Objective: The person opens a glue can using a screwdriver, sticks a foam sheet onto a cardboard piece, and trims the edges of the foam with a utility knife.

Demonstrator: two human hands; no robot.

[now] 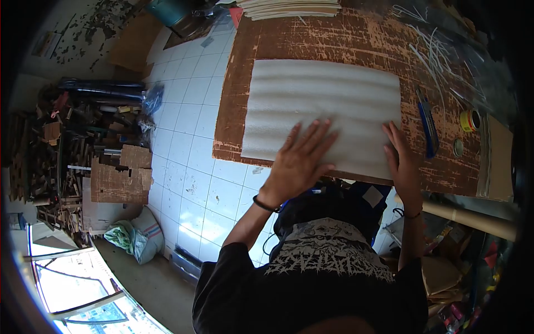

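Note:
A white foam sheet (322, 94) with soft ripples lies on the scratched brown work table (311, 42). My left hand (300, 158) rests on the sheet's near part, fingers spread and stretched out. At the sheet's near right corner is my right hand (401, 158), its fingers extended along the right edge and the thumb apart. Neither hand grips anything. To the right of the sheet lies a blue box cutter (427, 127). Beyond it are a yellow-labelled round tin or roll (470, 120) and a small ring-like round object (458, 147).
A stack of flat sheets (289, 8) sits at the table's far edge. Thin white strips (434, 55) lie at the far right, and cardboard (496, 158) stands at the right edge. A cardboard tube (467, 217) lies below. Scrap wood (55, 150) is piled across the tiled floor (189, 139).

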